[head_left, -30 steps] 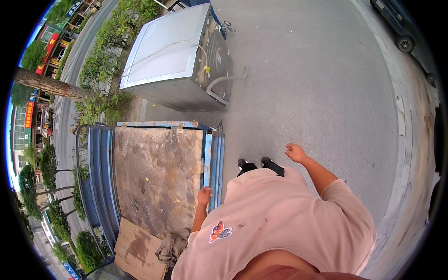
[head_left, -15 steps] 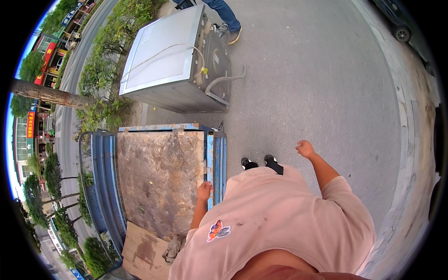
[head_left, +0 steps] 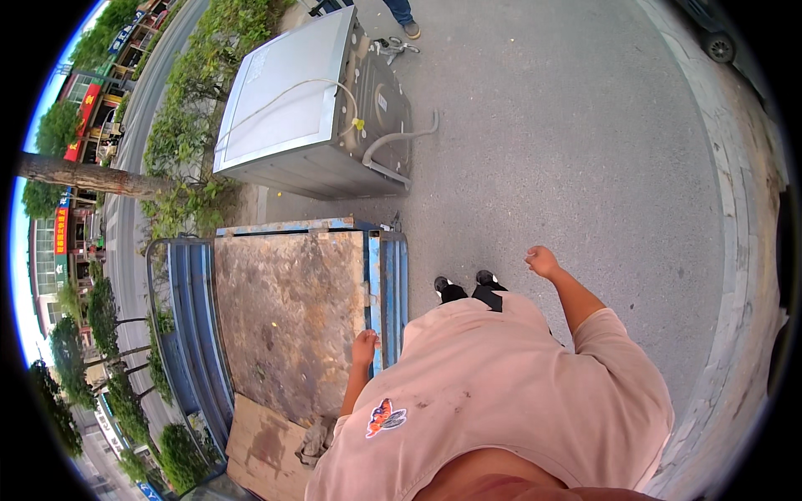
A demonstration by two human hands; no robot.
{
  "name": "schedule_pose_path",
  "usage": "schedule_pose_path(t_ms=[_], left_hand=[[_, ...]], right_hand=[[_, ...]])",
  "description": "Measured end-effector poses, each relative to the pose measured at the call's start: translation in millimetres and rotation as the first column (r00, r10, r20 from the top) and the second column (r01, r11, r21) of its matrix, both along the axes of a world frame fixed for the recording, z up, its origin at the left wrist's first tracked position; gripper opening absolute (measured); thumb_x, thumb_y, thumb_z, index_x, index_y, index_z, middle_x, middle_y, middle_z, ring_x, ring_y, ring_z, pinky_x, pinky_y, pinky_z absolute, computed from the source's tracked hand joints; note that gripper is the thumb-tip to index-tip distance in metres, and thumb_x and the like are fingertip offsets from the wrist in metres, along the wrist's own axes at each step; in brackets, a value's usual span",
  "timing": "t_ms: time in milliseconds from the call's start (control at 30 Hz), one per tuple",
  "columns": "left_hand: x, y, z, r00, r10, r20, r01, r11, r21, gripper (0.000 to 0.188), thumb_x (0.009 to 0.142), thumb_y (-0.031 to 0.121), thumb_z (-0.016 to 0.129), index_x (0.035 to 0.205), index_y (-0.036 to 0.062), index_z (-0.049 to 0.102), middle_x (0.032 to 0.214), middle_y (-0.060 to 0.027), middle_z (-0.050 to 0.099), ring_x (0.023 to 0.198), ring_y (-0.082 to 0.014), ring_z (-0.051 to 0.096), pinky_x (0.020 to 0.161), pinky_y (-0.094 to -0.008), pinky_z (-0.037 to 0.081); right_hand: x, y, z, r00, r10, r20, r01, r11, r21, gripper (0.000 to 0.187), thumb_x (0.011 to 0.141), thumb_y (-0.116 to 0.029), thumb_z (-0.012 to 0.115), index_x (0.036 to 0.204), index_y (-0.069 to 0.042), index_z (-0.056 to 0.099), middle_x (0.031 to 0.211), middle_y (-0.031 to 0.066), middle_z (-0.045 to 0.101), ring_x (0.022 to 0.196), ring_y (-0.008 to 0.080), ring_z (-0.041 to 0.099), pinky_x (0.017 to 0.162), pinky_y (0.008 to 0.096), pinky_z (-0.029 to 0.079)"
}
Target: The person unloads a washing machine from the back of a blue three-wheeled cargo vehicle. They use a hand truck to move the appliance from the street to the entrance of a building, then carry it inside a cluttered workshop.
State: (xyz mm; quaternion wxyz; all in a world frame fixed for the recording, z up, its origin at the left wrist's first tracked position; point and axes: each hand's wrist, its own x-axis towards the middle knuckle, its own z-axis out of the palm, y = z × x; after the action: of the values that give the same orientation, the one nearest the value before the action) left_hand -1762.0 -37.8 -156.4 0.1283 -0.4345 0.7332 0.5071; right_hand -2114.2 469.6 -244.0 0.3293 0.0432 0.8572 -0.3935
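My left hand (head_left: pixel 364 346) hangs by the blue side rail of a flat cart bed (head_left: pixel 284 313), its fingers curled and nothing visible in them. Whether it touches the rail, I cannot tell. Out over the pavement on the right is my right hand (head_left: pixel 543 261), loosely closed, with nothing showing in it. Beyond the cart's far end stands a grey washing machine (head_left: pixel 313 167) with a pale top. A thin cord (head_left: pixel 284 94) lies across that top, and a grey drain hose (head_left: pixel 386 144) bends out from its side. Neither hand is near the machine.
Cardboard (head_left: pixel 263 447) and a crumpled grey cloth (head_left: pixel 316 441) lie at the cart's near end. Shrubs (head_left: pixel 188 108) and a tree trunk (head_left: pixel 92 174) line the left. Another person's leg (head_left: pixel 403 15) shows beyond the machine. A dark car (head_left: pixel 710 29) is at the far right.
The other person's leg has moved away, toward the top of the view, uncovering more of a metal object behind the washing machine. My hands have barely shifted.
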Motion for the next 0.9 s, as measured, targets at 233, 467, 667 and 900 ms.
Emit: schedule_pose_path(t_ms=[233,467,667,900], left_hand=[[-7,20,-8,0.999,0.037,0.003,-0.037,0.999,0.037,0.026,0.095,0.017,0.058,0.11,-0.0032,0.065,0.094,-0.0097,0.07,0.077,-0.0159,0.069,0.071,-0.0289,0.057],[13,20,-21,0.996,0.057,-0.065,-0.051,0.995,0.083,0.026,0.095,0.014,0.057,0.112,-0.0039,0.064,0.09,-0.0081,0.067,0.076,-0.0162,0.068,0.071,-0.0296,0.058],[9,32,-7,0.997,0.07,0.019,-0.071,0.996,0.055,0.026,0.096,0.013,0.056,0.112,-0.004,0.065,0.087,-0.0074,0.067,0.073,-0.0154,0.067,0.069,-0.0292,0.057],[13,30,-11,0.991,0.105,-0.081,-0.1,0.993,0.068,0.024,0.095,0.014,0.057,0.11,-0.0026,0.066,0.085,-0.0064,0.067,0.073,-0.0151,0.067,0.068,-0.0284,0.056]], right_hand=[[0,12,11,0.998,0.053,0.033,-0.054,0.999,0.007,0.042,0.085,-0.017,0.068,0.119,0.007,0.061,0.094,0.0192,0.071,0.076,0.0262,0.072,0.071,0.0387,0.056],[-4,14,10,0.999,0.048,0.023,-0.048,0.999,0.004,0.041,0.084,-0.018,0.067,0.117,0.006,0.061,0.091,0.0177,0.071,0.075,0.0248,0.072,0.07,0.0382,0.055],[-13,9,6,0.998,0.056,0.002,-0.056,0.998,0.012,0.039,0.083,-0.019,0.07,0.114,0.003,0.065,0.086,0.0173,0.072,0.074,0.0259,0.071,0.072,0.0393,0.055],[-21,4,5,0.999,0.032,0.037,-0.03,0.999,-0.04,0.042,0.085,-0.016,0.068,0.119,0.007,0.061,0.092,0.0177,0.071,0.076,0.0242,0.071,0.073,0.0367,0.055]])
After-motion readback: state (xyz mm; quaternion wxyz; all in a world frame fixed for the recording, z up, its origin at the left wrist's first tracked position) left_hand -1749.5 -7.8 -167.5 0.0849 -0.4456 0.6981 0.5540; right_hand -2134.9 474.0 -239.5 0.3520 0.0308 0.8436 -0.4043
